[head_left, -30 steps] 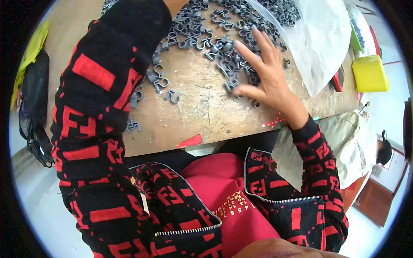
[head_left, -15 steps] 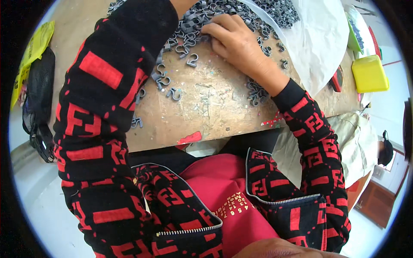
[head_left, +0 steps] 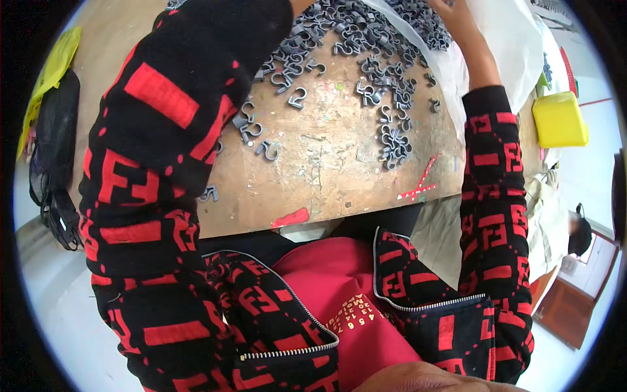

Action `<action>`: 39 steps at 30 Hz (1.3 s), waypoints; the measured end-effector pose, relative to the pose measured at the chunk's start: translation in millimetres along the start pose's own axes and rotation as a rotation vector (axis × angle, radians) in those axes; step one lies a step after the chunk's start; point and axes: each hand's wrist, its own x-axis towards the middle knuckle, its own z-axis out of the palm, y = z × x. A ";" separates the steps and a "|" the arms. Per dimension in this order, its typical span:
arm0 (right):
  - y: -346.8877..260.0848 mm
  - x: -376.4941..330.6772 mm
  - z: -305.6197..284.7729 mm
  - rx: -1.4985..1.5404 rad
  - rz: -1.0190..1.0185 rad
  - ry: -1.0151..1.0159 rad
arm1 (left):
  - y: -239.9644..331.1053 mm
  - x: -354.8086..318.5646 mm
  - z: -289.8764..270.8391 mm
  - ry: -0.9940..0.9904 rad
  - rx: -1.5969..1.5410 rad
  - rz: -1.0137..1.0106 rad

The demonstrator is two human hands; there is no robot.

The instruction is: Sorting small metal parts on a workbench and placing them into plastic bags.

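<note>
Hands (head_left: pixel 455 14), left cut off, right by white bag (head_left: pixel 450 81), both grips unclear, grey clips (head_left: pixel 418 25) inside and out

Clips (head_left: pixel 386 82) on tbl (head_left: pixel 313 153) btwn bag (head_left: pixel 57 140) L & box (head_left: pixel 560 119) R.

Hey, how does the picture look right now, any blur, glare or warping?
Head view: black curved borders at left and right, typical fisheye; head view: gray clips on the tabletop show fairly clear outlines; head view: the floor at lower left looks washed out, and the plastic sheet is bright white; head view: the top edge crops the right hand.
</note>
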 end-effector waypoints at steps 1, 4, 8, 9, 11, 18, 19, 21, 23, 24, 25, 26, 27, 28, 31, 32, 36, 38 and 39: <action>-16.3 -3.3 -11.0 0.137 0.215 -0.213 | 0.3 1.4 -1.2 0.007 0.011 -0.002; -98.6 -37.9 -18.2 0.114 -0.148 -0.003 | -3.9 -1.5 -7.6 0.095 0.047 0.094; -164.8 -75.8 9.8 0.287 -0.306 -0.282 | 3.9 -8.4 -10.3 0.061 -0.035 0.010; -163.0 -72.8 19.8 0.285 -0.299 -0.280 | 3.3 -8.6 -8.1 0.058 -0.075 -0.002; -142.5 -52.1 45.9 0.236 -0.275 -0.182 | 2.0 -11.3 -0.4 0.055 -0.088 0.030; -105.6 -8.0 69.7 0.184 -0.235 -0.224 | 3.5 -15.8 -0.6 0.017 -0.139 -0.059; -108.1 -8.4 67.6 0.308 -0.149 -0.354 | 1.5 -16.4 -1.7 0.019 -0.141 -0.061; -134.1 -20.8 60.5 0.324 -0.137 -0.385 | -9.1 -20.8 -6.8 0.068 0.034 0.101; -153.9 -41.9 48.3 0.177 -0.276 -0.212 | -13.2 -26.9 -6.6 0.075 -0.017 0.080; -152.8 -53.7 44.0 0.115 -0.320 -0.199 | -13.4 -28.6 -5.2 0.078 -0.071 0.064; -148.4 -69.4 42.7 -0.029 -0.320 -0.256 | -13.4 -29.2 -4.2 0.080 -0.074 0.064; -155.0 -82.3 43.1 -0.037 -0.192 -0.265 | -14.1 -29.7 -3.4 0.063 -0.063 0.026; -156.9 -87.3 43.8 -0.003 -0.216 -0.251 | -14.4 -30.2 -2.8 0.045 -0.052 -0.011; -158.6 -89.2 44.2 0.032 -0.239 -0.235 | -14.7 -31.6 -3.2 0.044 -0.051 -0.009; -175.8 -87.7 44.6 0.160 -0.269 -0.205 | -15.0 -31.8 0.2 0.007 -0.053 0.000; -176.8 -87.8 47.7 0.195 -0.253 -0.197 | -12.5 -31.2 2.1 0.006 -0.062 0.012; -169.4 -74.3 57.5 0.194 -0.266 -0.167 | -3.1 -28.3 1.9 -0.021 -0.066 -0.032; -166.9 -71.0 56.8 0.238 -0.259 -0.233 | -0.5 -27.4 -0.5 -0.026 -0.077 -0.065; -163.0 -68.3 51.9 0.228 -0.221 -0.299 | -0.2 -27.0 -2.2 -0.027 -0.095 -0.106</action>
